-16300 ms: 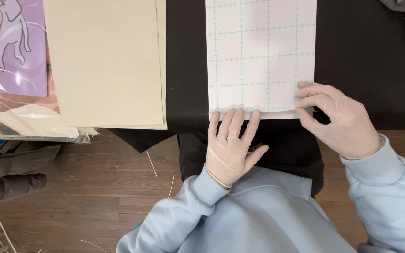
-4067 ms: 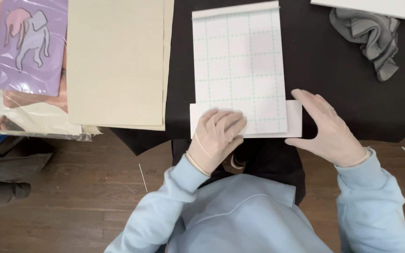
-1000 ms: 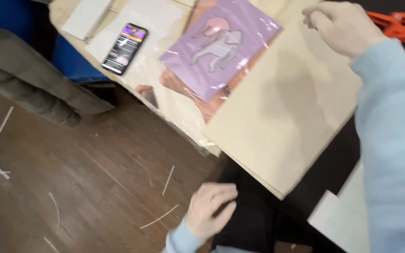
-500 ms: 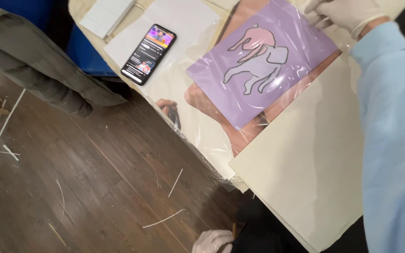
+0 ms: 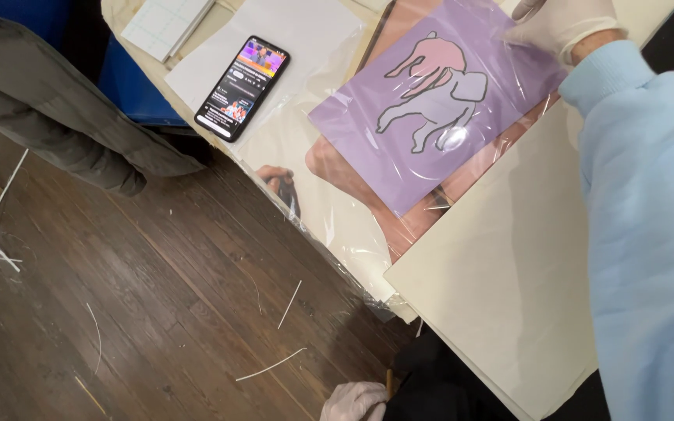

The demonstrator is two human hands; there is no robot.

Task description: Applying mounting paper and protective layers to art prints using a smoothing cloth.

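Resting at the top edge, the gloved right hand is laid with fingers pressed on the clear plastic sleeve holding a purple sheet with an outlined animal figure, lying on the counter. The gloved left hand is seen low, fingers curled, grip unclear.

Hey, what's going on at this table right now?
A person in a light blue sweatshirt, wearing thin gloves, has the right hand on the top corner of a purple sheet with an animal outline, wrapped in clear plastic. It lies on the table between a phone with a lit screen and a large cream board. The left hand is low by the table edge, curled; whether it holds anything is unclear.
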